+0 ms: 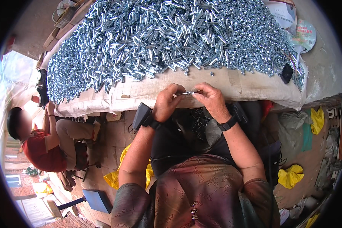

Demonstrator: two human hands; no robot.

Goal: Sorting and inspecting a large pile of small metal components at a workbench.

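My left hand (169,102) and my right hand (211,99) meet in front of me, both pinching one small silvery metal part (187,92) between thumb and fingertips. Each wrist wears a black band with a black device. Just beyond my hands a cloth-covered table (148,91) carries a huge heap of shiny metal sleeves and bolts (171,38). Below my hands, in my lap, lies a dark container with several more metal parts (198,121).
A person in a red shirt (41,146) sits at the left end of the table. A round hand fan (303,36) lies at the table's right corner beside a black object (286,73). Yellow bags (290,175) and rags lie on the floor at the right.
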